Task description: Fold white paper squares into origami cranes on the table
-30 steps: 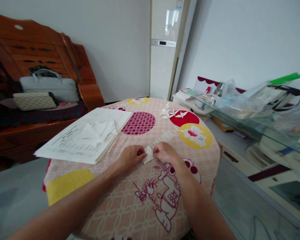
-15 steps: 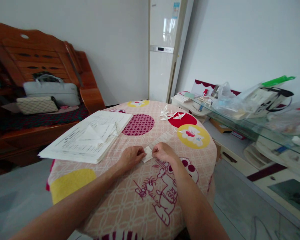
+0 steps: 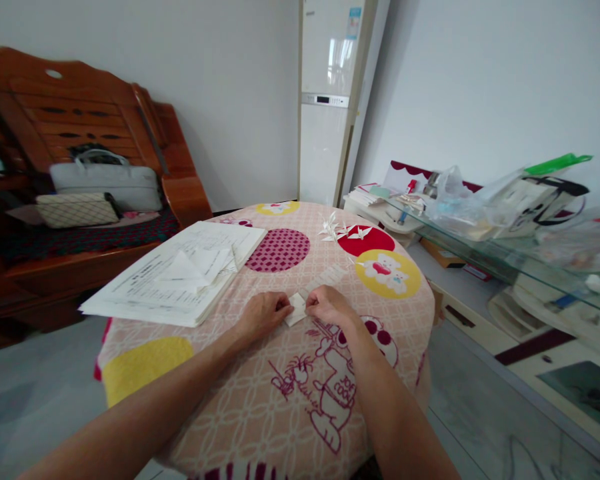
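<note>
A small folded white paper (image 3: 296, 308) lies on a round table under a pink patterned cloth (image 3: 260, 413). My left hand (image 3: 261, 315) pinches its left side with curled fingers. My right hand (image 3: 329, 305) pinches its right side, fingers closed too. Both hands rest on the cloth near the table's middle. A white paper strip (image 3: 325, 279) lies just beyond the hands. Several small folded white paper cranes (image 3: 341, 229) sit at the table's far side.
A stack of printed sheets with loose folded papers (image 3: 177, 272) covers the table's left. A wooden bench with bags (image 3: 97, 183) stands at left, a tall white air conditioner (image 3: 330, 100) behind, and a cluttered glass shelf (image 3: 490, 220) at right.
The hands stay pinched on the folded paper. Only the camera view has shifted slightly.
</note>
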A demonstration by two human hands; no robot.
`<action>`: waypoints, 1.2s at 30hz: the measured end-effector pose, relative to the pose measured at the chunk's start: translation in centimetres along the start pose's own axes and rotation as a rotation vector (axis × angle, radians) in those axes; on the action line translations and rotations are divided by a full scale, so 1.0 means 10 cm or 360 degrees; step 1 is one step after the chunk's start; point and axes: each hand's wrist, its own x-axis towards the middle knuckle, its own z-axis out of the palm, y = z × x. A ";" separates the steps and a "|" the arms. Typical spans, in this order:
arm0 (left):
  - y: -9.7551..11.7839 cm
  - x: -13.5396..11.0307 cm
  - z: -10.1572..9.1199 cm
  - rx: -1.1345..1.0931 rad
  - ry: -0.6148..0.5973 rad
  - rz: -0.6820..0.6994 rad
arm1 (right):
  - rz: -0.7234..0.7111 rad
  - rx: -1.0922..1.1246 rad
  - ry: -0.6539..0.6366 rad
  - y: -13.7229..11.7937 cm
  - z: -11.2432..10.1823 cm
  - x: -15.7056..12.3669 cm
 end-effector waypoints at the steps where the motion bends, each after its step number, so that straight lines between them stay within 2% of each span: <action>1: 0.00 0.00 -0.01 -0.0003 -0.0005 0.0001 | -0.0001 0.0005 0.0005 0.00 0.00 0.00; 8: 0.00 0.03 -0.07 -0.0050 -0.0073 0.0022 | -0.0093 0.0085 -0.0022 0.02 -0.03 -0.04; 13: -0.05 0.03 -0.02 -0.0088 -0.0084 0.0032 | -0.0138 0.0138 -0.0078 0.09 -0.01 0.00; 19: -0.10 0.01 0.04 -0.0147 -0.0079 0.0026 | -0.0070 0.0156 -0.0069 0.07 0.00 -0.01; 27: -0.10 0.00 -0.03 -0.0176 -0.0122 0.0110 | -0.0056 0.0146 -0.0062 0.02 -0.04 -0.05; 36: -0.08 0.02 -0.07 -0.0146 -0.0162 0.0108 | -0.0055 0.0147 -0.0040 0.04 0.00 -0.02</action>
